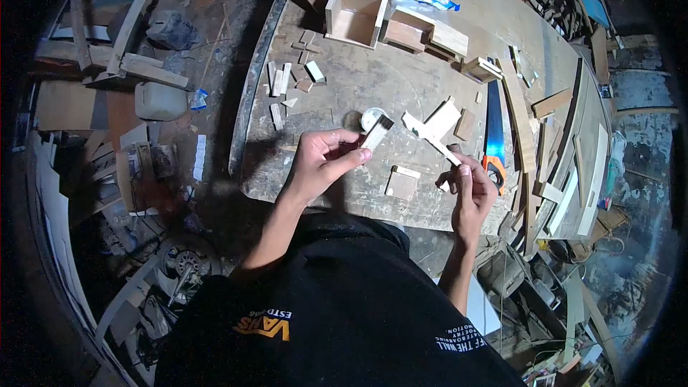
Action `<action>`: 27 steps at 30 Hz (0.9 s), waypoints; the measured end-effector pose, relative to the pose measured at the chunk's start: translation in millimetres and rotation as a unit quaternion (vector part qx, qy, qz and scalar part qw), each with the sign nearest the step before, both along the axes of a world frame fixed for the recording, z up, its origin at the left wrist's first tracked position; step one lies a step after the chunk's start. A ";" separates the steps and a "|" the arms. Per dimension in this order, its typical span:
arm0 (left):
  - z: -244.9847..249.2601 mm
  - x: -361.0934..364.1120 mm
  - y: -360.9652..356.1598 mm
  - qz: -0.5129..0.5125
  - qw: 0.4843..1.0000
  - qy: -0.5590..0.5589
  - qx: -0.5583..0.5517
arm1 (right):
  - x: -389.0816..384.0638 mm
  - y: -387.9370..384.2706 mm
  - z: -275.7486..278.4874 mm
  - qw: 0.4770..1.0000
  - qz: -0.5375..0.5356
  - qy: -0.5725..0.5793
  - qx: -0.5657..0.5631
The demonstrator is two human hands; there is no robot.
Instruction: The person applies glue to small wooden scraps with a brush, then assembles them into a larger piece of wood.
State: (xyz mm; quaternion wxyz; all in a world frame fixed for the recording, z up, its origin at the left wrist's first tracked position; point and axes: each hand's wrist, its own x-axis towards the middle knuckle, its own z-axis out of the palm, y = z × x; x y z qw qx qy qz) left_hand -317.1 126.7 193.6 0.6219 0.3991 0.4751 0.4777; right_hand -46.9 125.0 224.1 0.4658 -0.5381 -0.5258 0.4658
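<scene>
Left hand (326, 161): grip pinches block (375, 133) low, seemingly leaving its top free.
Right hand (471, 190): grip pinches stick (443, 151) by one end, likely for reach.
Cup (370, 115): near block, apparently handy.

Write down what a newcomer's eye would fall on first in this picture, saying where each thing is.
Probably the handsaw, its blue blade and orange handle vivid on the right side of the workbench. Next might come the open wooden box near the bench's far edge, then the left hand and right hand in the middle, each gripping a small pale piece.
</scene>
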 end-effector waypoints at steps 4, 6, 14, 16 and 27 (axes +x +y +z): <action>16.6 6.3 -7.3 0.005 1.000 -0.007 -0.014 | -7.5 -9.0 10.0 0.998 -0.025 -0.030 0.047; 13.1 8.7 -10.0 0.008 1.000 -0.021 -0.013 | -10.3 -11.2 18.2 0.992 -0.028 -0.085 0.093; 31.4 14.8 -17.3 -0.013 0.999 -0.022 -0.030 | -5.0 -18.4 25.9 0.974 -0.025 -0.147 0.172; 34.6 15.8 -17.9 -0.015 0.999 -0.020 -0.027 | -2.9 -18.3 26.9 0.963 -0.012 -0.176 0.206; 42.7 20.0 -22.1 0.012 1.000 -0.019 -0.010 | 1.5 -20.9 45.2 0.929 0.018 -0.243 0.277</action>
